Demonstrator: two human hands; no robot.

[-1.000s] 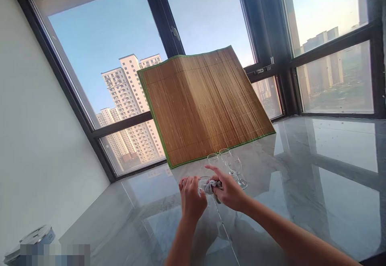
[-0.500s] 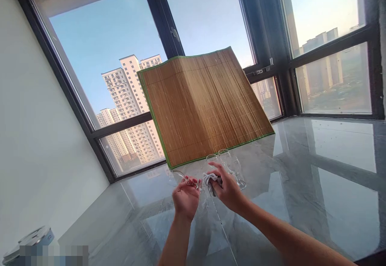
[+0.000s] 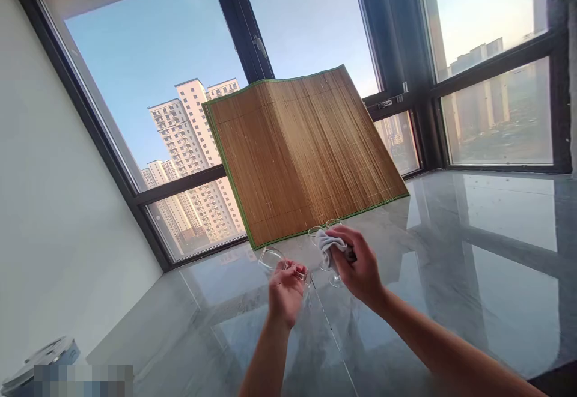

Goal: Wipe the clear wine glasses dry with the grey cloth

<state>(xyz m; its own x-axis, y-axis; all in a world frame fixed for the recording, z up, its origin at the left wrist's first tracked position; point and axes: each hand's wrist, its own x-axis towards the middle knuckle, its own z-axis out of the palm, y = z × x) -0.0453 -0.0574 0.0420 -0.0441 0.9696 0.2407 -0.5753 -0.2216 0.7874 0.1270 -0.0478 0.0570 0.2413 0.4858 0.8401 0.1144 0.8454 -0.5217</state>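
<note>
Left hand (image 3: 286, 298): fingers grasping a wine glass (image 3: 273, 257) at its stem, tilted, bowl to the left, over the table (image 3: 216, 325). Right hand (image 3: 360, 265): fingers closed on a bunched cloth (image 3: 331, 245), apart from the wine glass and in front of standing glasses (image 3: 314, 236); contact with these cannot be determined. For sound wiping, in this assessment: support the bowl, apply light, even pressure, avoid twisting the thin stem, and keep the cloth clear of the standing glasses.

A glossy grey surface (image 3: 189, 325) (faintly marbled) carries clear stemmed glasses (image 3: 335, 280) and a propped, green-edged mat (image 3: 306, 160).
</note>
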